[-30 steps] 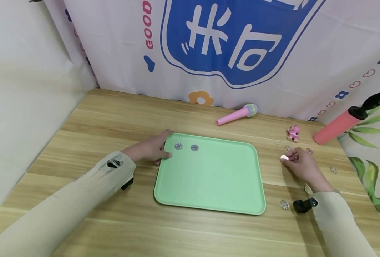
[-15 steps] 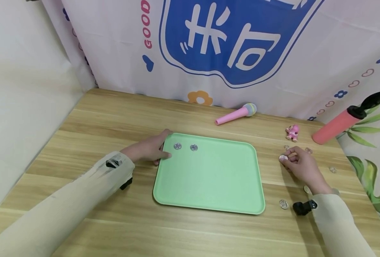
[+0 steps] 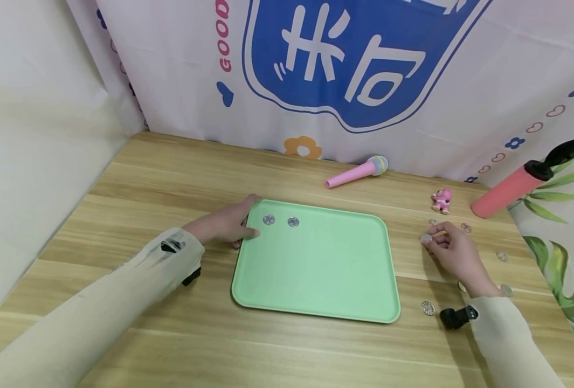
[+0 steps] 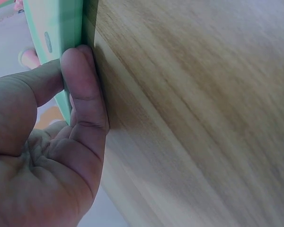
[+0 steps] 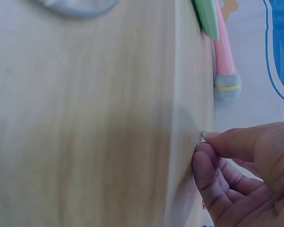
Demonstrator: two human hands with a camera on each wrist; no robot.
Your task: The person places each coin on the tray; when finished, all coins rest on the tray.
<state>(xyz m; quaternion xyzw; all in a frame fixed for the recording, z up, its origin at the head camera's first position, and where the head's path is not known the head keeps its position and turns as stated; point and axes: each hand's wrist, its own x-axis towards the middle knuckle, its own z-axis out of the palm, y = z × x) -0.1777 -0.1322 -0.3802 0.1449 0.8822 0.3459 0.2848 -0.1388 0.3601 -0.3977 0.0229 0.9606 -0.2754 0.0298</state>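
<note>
A light green rectangular tray (image 3: pixel 316 269) lies on the wooden table, with two silver coins, a left coin (image 3: pixel 269 219) and a right coin (image 3: pixel 293 221), near its far left corner. My left hand (image 3: pixel 230 222) grips the tray's left edge, thumb over the rim. In the left wrist view the fingers (image 4: pixel 85 101) curl against the outside of that rim. To the right of the tray, my right hand (image 3: pixel 454 250) pinches a coin (image 3: pixel 426 238) between thumb and fingertips, low over the table. In the right wrist view, only a sliver of this coin (image 5: pixel 203 135) shows.
Several more coins lie around the right hand, including a patterned coin (image 3: pixel 428 308) near the wrist. Toward the back are a pink toy microphone (image 3: pixel 357 173), a small pink figurine (image 3: pixel 441 201) and a red hand pump (image 3: pixel 510 188). A printed curtain (image 3: pixel 185 81) hangs behind the table.
The coin in my right hand has tilted slightly and no longer glares. The right hand has barely shifted, and another coin now shows beside its sleeve. My left hand stays on the tray.
</note>
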